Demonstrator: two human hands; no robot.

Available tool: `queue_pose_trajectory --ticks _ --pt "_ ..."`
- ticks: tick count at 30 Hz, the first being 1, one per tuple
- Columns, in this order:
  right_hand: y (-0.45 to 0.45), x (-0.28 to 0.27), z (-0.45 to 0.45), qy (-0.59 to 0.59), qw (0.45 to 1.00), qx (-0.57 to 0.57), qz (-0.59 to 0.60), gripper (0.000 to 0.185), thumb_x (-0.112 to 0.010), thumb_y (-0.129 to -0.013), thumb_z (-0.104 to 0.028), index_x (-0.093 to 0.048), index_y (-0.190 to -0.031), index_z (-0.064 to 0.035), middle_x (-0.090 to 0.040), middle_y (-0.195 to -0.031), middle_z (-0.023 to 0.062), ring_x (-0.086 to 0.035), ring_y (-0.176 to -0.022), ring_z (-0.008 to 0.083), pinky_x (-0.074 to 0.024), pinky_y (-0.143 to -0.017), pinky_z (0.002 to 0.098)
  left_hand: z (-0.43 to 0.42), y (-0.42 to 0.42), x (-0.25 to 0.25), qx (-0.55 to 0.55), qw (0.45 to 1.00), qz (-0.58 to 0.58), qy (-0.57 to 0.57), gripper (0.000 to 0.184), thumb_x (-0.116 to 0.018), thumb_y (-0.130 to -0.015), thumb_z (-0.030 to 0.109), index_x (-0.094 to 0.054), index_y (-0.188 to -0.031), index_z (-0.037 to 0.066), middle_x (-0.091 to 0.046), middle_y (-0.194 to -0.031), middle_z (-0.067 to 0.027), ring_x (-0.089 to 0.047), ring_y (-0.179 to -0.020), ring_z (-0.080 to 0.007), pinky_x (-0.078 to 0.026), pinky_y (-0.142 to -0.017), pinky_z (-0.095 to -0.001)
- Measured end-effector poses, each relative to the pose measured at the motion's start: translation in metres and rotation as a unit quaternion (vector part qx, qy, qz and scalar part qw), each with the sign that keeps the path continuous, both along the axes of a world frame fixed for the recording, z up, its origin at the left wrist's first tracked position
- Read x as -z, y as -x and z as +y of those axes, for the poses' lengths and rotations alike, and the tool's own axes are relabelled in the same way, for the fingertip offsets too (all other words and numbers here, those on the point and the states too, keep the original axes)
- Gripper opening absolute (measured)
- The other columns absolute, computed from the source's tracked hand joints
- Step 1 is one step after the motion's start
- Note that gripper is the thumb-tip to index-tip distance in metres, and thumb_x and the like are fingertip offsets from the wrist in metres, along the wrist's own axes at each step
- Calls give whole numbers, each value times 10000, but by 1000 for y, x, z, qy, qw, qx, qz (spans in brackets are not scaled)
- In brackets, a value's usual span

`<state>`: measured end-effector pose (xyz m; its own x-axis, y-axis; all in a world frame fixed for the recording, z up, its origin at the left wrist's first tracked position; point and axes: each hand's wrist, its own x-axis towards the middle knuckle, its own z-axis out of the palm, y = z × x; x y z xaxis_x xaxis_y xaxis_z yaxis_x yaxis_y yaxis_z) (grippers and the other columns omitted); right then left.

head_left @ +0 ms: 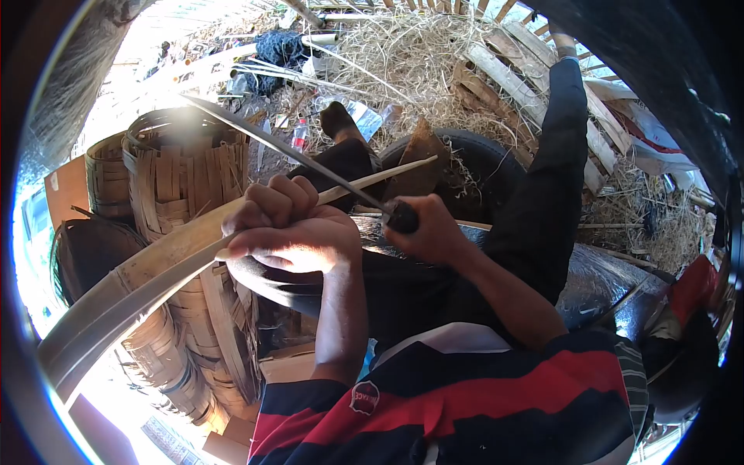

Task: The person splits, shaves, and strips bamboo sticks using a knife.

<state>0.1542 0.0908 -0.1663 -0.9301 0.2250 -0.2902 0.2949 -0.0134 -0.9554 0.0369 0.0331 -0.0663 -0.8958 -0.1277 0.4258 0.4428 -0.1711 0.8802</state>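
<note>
My left hand (287,225) is closed around a long split bamboo piece (167,244). The bamboo runs from the lower left, through the fist, to a thin pointed end beyond it. My right hand (434,232) grips the dark handle of a long knife (298,156). Its narrow blade slants up and left, past the knuckles of my left hand and across the bamboo's thin end. I cannot tell whether the blade touches the bamboo. Both hands are above my lap, in front of my dark trousers (535,201).
Woven bamboo baskets (186,174) stand close on the left. A black tyre (484,159) lies between my legs, with a rusty brown plate (415,163) against it. Pale shavings (387,58), bamboo slats (504,77), a plastic bottle (301,133) and dark netting (280,48) lie ahead.
</note>
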Motion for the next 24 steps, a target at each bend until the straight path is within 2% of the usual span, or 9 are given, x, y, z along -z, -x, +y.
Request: queue_pose_trajectory --ticks 5,7,11,14,16,19,21,22,24 --pt "-14 97 12 -71 996 14 -51 209 -708 -713 -184 -637 -751 9 -618 -616 127 -628 -586 164 -486 -579 332 -13 10 5 -22 999 13 20 563 -365 -920 611 -164 -654 157 -146 -558 54 -114 -463 -48 -84 -401 -232" --pt "-21 122 26 -86 983 -35 -158 253 -714 -688 -268 -680 -809 -49 -658 -695 160 -667 -691 331 -526 -649 412 -15 13 6 -29 999 10 16 558 -358 -925 606 -164 -656 157 -144 -559 54 -112 -464 -48 -83 -402 -232" --pt "-17 101 35 -139 975 -49 -166 253 -713 -678 -267 -680 -800 -48 -658 -696 164 -666 -711 334 -525 -658 410 -13 9 5 7 1000 10 -11 557 -362 -921 607 -164 -659 158 -144 -555 56 -109 -461 -45 -79 -398 -234" --pt "-10 65 29 -121 986 -30 -108 250 -713 -676 -267 -680 -793 -49 -656 -689 162 -662 -719 340 -526 -662 413 -10 7 4 17 1000 -2 -12 567 -378 -911 614 -161 -657 156 -145 -548 57 -110 -456 -44 -79 -394 -235" --pt "-3 52 27 -88 991 -70 -76 246 -711 -674 -274 -682 -791 -60 -656 -694 157 -659 -708 340 -527 -667 414 -7 7 4 20 1000 2 0 576 -386 -908 616 -156 -651 155 -144 -548 58 -110 -455 -45 -81 -394 -235" --pt "-8 97 26 -85 991 -71 -73 265 -711 -678 -297 -689 -813 -70 -660 -718 164 -661 -727 338 -529 -681 420 -10 10 4 10 1000 -5 1 573 -328 -917 638 -155 -648 162 -122 -565 54 -107 -489 -55 -97 -421 -239" --pt "-25 152 33 -137 978 -31 -152 309 -712 -679 -327 -702 -852 -71 -676 -790 182 -666 -795 344 -529 -721 430 -14 13 2 1 1000 -6 11 572 -332 -918 635 -155 -652 161 -120 -566 53 -107 -491 -55 -98 -423 -240" --pt "-34 176 46 -164 964 -31 -208 309 -703 -685 -316 -698 -836 -47 -673 -767 189 -672 -767 331 -520 -696 417 -16 15 3 -4 1000 -12 21 571 -337 -919 633 -156 -655 160 -119 -567 53 -106 -493 -55 -98 -424 -241" --pt "-43 187 60 -186 945 -28 -267 312 -694 -692 -306 -695 -821 -22 -669 -744 195 -678 -740 319 -511 -671 404 -17 13 5 14 1000 -14 9 566 -338 -921 630 -155 -662 161 -117 -567 51 -106 -494 -55 -100 -425 -241"
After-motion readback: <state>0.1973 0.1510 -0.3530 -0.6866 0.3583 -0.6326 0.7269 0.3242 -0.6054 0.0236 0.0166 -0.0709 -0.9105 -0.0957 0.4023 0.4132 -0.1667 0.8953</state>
